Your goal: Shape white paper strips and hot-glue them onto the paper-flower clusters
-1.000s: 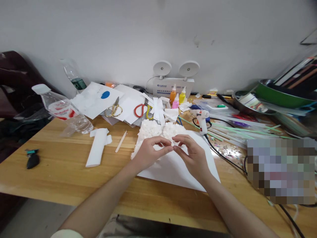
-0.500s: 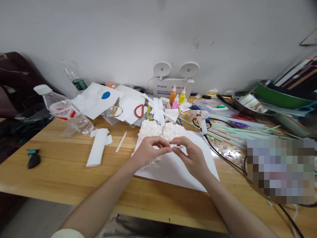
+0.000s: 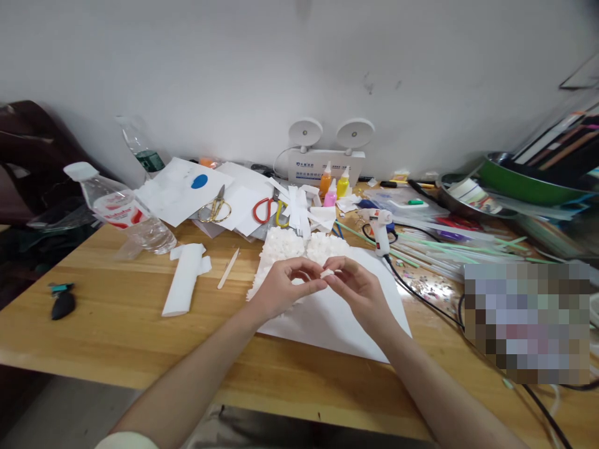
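Note:
A small white piece of paper point(image 3: 327, 273) sits between the fingertips of both hands. My left hand point(image 3: 285, 284) pinches its left side, and my right hand point(image 3: 358, 285) grips it from the right with thumb and fingers. Both hands hover over a large white sheet point(image 3: 322, 330). Behind and partly hidden by them lie heaps of small crumpled white pieces point(image 3: 281, 246) covering the far part of that sheet. To the left a wooden stick point(image 3: 228, 269) and a rolled white paper tube point(image 3: 181, 284) rest on the table.
A glue gun point(image 3: 381, 229) with a black cable stands at the right, beside straws. Gold scissors point(image 3: 217, 207), red-handled scissors point(image 3: 266, 211), paint bottles point(image 3: 330, 194) and paper strips point(image 3: 298, 209) lie at the back. A water bottle point(image 3: 128, 215) leans at left; a green pan point(image 3: 528, 181) is far right.
Both hands stay nearly in place. The fingers have shifted slightly around the small paper piece, so more of it now shows. The view has moved a little.

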